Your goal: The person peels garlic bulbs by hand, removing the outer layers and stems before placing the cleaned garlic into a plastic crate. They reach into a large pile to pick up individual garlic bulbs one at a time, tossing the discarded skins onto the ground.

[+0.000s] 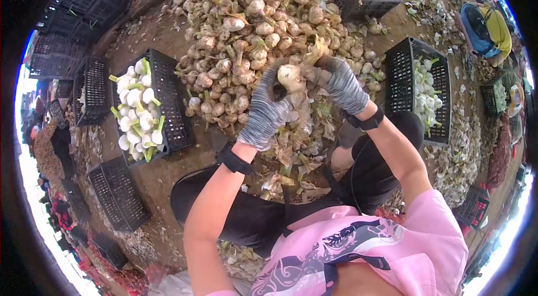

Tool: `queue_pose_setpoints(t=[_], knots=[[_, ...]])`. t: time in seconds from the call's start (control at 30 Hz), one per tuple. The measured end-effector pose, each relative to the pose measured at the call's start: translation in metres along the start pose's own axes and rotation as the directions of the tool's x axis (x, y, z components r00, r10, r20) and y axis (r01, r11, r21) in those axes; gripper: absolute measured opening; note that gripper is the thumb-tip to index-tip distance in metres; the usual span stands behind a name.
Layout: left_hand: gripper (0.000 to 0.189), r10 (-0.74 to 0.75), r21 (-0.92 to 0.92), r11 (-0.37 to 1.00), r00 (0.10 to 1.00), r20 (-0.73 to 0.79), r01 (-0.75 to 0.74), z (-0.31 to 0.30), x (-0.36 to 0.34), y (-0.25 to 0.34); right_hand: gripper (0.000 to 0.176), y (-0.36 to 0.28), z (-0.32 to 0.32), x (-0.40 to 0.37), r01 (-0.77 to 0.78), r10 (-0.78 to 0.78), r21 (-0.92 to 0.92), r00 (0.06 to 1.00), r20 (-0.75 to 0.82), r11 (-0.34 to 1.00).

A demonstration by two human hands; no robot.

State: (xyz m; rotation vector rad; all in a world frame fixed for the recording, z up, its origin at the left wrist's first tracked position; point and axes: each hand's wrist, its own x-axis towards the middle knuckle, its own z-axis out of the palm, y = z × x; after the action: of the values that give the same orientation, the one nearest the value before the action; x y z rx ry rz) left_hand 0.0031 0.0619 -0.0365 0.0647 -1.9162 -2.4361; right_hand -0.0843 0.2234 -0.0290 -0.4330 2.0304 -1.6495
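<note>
Both my hands wear grey knit gloves and meet over one garlic bulb. My left hand grips the bulb from below and the left. My right hand holds the bulb's right side, pinching its dry skin and stalk. The bulb is pale with loose papery skin. Just beyond my hands lies a big heap of unpeeled garlic on the dirt ground. Peelings and stalks are piled under my hands, between my knees.
A black crate at the left holds cleaned white garlic. Another black crate at the right holds a few white bulbs. Empty black crates stand at the left and the back. Heaps of peelings lie at the right.
</note>
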Motion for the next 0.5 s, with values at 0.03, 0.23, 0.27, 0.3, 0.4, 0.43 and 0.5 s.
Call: queue_pose_setpoints(t=[0.03, 0.23, 0.27, 0.3, 0.4, 0.43, 0.5], knots=[[0.054, -0.033, -0.077, 0.996, 0.999, -0.001, 0.033, -0.001, 0.000, 0.000, 0.033, -0.007, -0.002, -0.001, -0.077, 0.078, -0.039, 0.997, 0.022, 0.996], [0.050, -0.327, -0.348, 0.895, 0.941, -0.090, 0.277, -0.010, 0.007, -0.002, 0.030, -0.021, 0.007, -0.014, -0.069, 0.057, 0.103, 0.992, 0.115, 0.992], [0.054, -0.397, -0.451, 0.841, 0.907, -0.140, 0.298, -0.010, 0.010, -0.005, 0.028, -0.028, 0.011, -0.019, -0.041, 0.045, -0.031, 0.990, 0.135, 0.999], [0.056, -0.452, -0.404, 0.841, 0.878, -0.156, 0.361, -0.013, 0.010, -0.008, 0.027, -0.016, 0.015, -0.019, 0.143, -0.125, -0.162, 0.986, 0.112, 0.976], [0.052, -0.513, -0.387, 0.827, 0.829, -0.221, 0.408, -0.013, 0.014, 0.005, 0.026, 0.001, 0.026, -0.024, -0.070, 0.051, 0.154, 0.991, 0.123, 0.986], [0.048, -0.474, -0.389, 0.848, 0.844, -0.250, 0.361, -0.011, 0.015, 0.004, 0.024, -0.006, 0.023, -0.024, -0.078, 0.063, 0.082, 0.984, 0.168, 0.994], [0.042, -0.124, 0.227, 0.953, 0.944, -0.305, 0.199, -0.033, 0.014, -0.041, 0.024, -0.002, 0.024, -0.021, -0.096, 0.058, 0.232, 0.985, 0.165, 0.968]])
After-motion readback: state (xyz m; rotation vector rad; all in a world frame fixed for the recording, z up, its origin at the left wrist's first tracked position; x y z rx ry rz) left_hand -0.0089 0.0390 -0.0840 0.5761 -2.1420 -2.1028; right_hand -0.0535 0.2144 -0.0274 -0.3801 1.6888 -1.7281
